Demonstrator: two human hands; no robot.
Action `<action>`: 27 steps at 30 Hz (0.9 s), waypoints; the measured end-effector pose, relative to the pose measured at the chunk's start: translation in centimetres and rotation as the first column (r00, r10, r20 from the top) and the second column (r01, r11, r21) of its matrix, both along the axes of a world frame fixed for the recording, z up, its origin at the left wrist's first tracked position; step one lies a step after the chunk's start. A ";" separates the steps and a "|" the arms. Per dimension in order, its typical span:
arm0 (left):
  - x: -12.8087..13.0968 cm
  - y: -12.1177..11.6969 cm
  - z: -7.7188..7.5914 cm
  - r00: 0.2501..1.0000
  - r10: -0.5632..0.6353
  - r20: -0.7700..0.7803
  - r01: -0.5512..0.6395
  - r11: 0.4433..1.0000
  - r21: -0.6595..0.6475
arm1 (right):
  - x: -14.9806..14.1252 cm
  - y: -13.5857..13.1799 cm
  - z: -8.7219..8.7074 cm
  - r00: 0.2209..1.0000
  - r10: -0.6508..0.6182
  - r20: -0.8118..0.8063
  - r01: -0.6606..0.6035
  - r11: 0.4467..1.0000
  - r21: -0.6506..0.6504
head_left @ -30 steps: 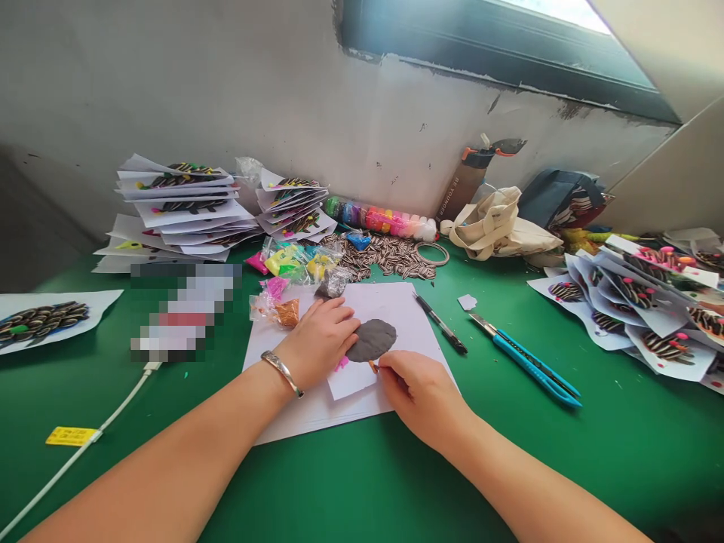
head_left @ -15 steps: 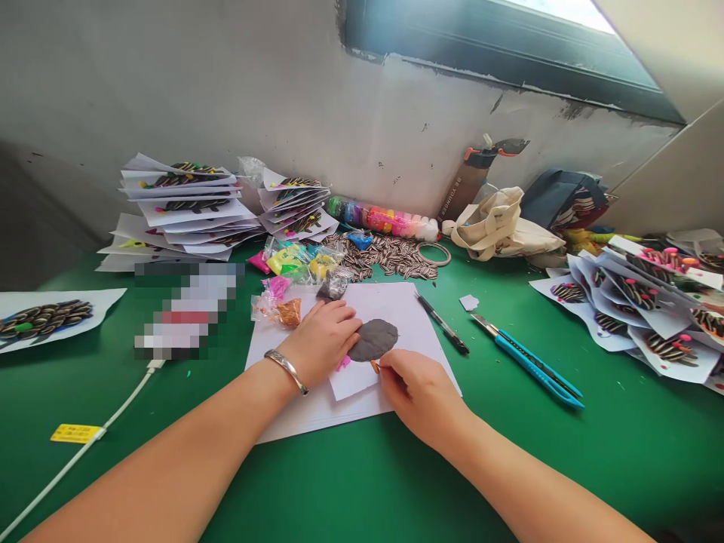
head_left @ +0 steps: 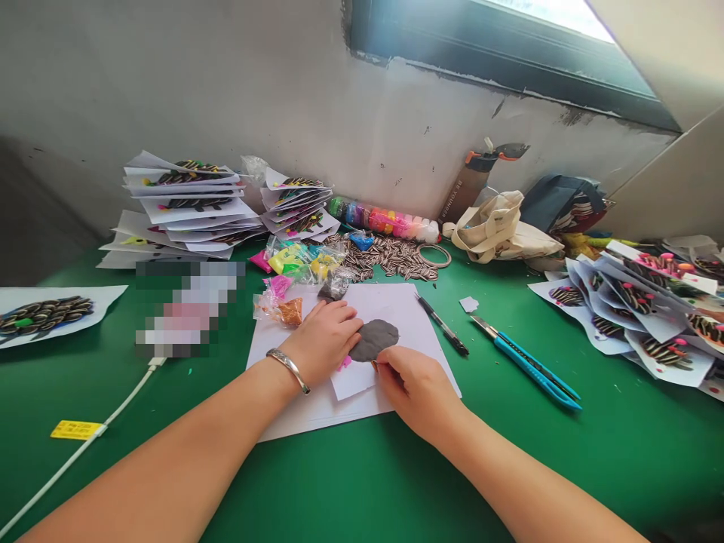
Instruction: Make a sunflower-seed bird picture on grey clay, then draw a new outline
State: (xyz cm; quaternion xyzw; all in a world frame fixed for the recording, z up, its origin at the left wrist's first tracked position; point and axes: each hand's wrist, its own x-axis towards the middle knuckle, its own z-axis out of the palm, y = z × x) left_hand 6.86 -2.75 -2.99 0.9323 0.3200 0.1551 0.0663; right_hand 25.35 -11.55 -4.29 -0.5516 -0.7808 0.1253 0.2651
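My left hand (head_left: 326,339) lies flat on a small white paper (head_left: 357,385), its fingers stretched out to the left edge of a flattened disc of dark grey clay (head_left: 374,341). A bit of pink clay (head_left: 345,363) shows just under its fingertips. At the disc's lower right edge, my right hand (head_left: 415,386) pinches a small orange piece (head_left: 375,366), mostly hidden by the fingers and likely clay. Larger white sheets (head_left: 396,302) lie under the small paper. Beyond the left hand are bags of coloured clay (head_left: 291,311).
Sunflower seeds (head_left: 390,258) are heaped behind the sheets. A black pen (head_left: 442,324) and a blue utility knife (head_left: 526,362), blade out, lie to the right. Stacks of seed-decorated cards (head_left: 189,204) stand at back left, with more cards (head_left: 650,309) at right. A white cable (head_left: 121,407) crosses the left side.
The right fingers have shifted slightly over the orange piece, so less of it shows. The left hand stays in place on the paper.
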 end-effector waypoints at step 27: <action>0.0 0.0 0.0 1.000 0.001 0.004 -0.001 1.000 0.017 | 0.1 0.3 -0.3 0.999 0.014 -0.050 -0.015 1.000 -0.014</action>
